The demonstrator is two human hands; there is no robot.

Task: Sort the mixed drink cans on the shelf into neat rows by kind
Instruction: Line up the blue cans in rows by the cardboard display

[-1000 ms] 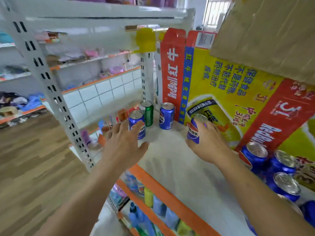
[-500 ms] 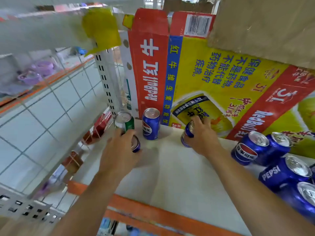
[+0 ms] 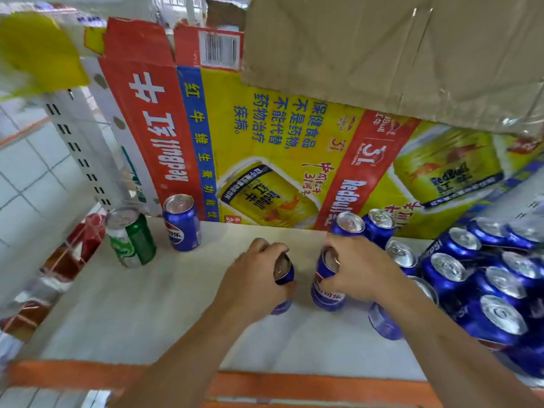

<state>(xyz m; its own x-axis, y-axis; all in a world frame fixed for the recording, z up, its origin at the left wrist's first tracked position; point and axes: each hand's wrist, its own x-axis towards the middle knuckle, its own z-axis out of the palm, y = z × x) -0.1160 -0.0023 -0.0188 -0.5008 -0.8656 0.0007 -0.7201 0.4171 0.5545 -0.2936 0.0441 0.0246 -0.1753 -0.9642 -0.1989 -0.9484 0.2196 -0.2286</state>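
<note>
My left hand (image 3: 253, 285) grips a blue Pepsi can (image 3: 283, 275) from above, mid-shelf. Right beside it, my right hand (image 3: 357, 273) grips a second blue Pepsi can (image 3: 325, 285), standing on the white shelf (image 3: 141, 313). A green can (image 3: 131, 235) and a lone blue Pepsi can (image 3: 181, 222) stand at the back left. Several blue Pepsi cans (image 3: 471, 284) crowd the right side of the shelf, some partly hidden by my right arm.
A flattened Red Bull carton (image 3: 265, 142) stands along the back of the shelf, under a brown cardboard sheet (image 3: 382, 48). A white slotted upright (image 3: 79, 148) marks the left end. The shelf's orange front edge (image 3: 265, 384) runs below my arms.
Both hands carried their blue cans rightward from the back left to mid-shelf, close to the blue group. The view shifted right, showing more blue cans.
</note>
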